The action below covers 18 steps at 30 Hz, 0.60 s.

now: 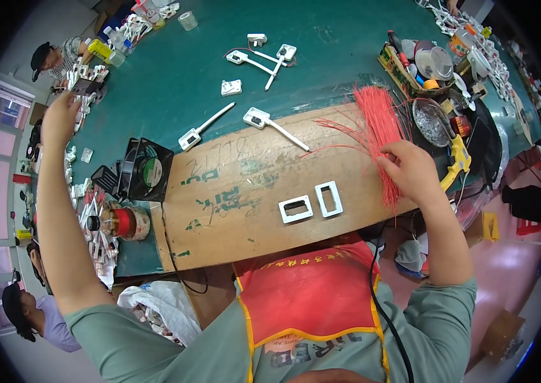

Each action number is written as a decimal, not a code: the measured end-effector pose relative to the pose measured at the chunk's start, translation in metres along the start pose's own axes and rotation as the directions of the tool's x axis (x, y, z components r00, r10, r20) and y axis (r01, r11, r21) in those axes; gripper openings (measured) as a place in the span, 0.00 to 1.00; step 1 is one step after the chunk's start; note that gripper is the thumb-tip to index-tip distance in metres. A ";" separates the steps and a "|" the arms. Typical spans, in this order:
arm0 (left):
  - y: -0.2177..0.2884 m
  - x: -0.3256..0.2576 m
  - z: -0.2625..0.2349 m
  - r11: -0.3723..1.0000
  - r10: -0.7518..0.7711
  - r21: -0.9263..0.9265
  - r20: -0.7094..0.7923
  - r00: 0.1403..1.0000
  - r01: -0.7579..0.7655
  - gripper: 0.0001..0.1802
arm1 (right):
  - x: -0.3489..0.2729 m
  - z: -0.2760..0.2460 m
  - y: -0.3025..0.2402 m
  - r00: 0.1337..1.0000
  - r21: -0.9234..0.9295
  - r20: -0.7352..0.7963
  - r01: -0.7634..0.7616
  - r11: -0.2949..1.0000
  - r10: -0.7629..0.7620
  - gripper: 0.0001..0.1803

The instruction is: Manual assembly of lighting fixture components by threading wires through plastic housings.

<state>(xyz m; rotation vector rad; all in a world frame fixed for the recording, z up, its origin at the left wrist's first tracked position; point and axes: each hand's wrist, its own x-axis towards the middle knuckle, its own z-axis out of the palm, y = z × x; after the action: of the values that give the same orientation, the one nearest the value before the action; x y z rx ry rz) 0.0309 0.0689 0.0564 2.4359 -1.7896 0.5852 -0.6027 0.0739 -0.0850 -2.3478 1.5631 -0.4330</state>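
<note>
While right hand pinches strands from red wire bundle fanned on cardboard sheet, left hand stretches far left toward white parts pile, grip unclear; two white frames wait centre.

Thin glossy red wires lie on matt brown cardboard beside smooth white plastic frames
</note>
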 end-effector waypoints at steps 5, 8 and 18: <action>0.209 0.024 0.030 0.871 0.281 -0.422 0.003 0.960 -0.253 0.19 | 0.007 0.005 -0.013 0.999 0.049 0.008 0.041 0.998 -0.042 0.12; 0.304 0.021 0.076 0.823 0.467 -0.375 0.017 0.884 -0.427 0.15 | 0.006 0.003 -0.018 0.999 0.108 -0.001 0.052 0.993 -0.052 0.12; 0.395 0.040 0.137 0.821 0.473 -0.417 0.112 0.874 -0.390 0.10 | -0.022 -0.018 0.006 1.000 0.340 0.003 -0.022 0.940 0.022 0.10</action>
<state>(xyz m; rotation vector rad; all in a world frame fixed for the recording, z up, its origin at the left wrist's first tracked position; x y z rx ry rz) -0.2908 -0.1316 -0.1243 1.8909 -2.3081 -0.0283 -0.6229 0.0914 -0.0726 -2.0635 1.3844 -0.6425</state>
